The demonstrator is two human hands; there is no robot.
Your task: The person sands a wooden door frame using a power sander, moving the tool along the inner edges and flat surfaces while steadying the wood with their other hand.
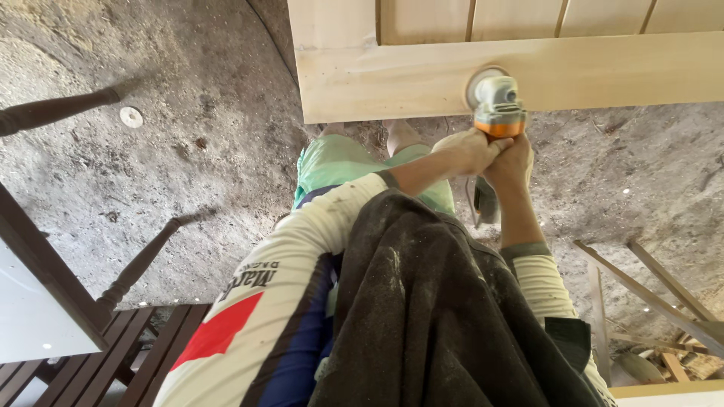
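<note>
A grey and orange angle grinder (496,102) stands with its round disc (477,81) pressed against the lower rail of a pale wooden door panel (603,71) lying flat in front of me. Both my hands grip the tool's body just below the orange band. My left hand (466,151) wraps it from the left, and my right hand (513,162) wraps it from the right. The two hands touch each other. The tool's rear end and cord (484,202) hang below my hands.
A dusty concrete floor (188,151) lies beneath. Dark turned wooden legs (53,109) and a dark slatted piece (113,354) are at the left. A small white disc (130,117) lies on the floor. Wood strips and scraps (664,301) lie at the lower right. A dark dusty cloth (422,316) hangs over my chest.
</note>
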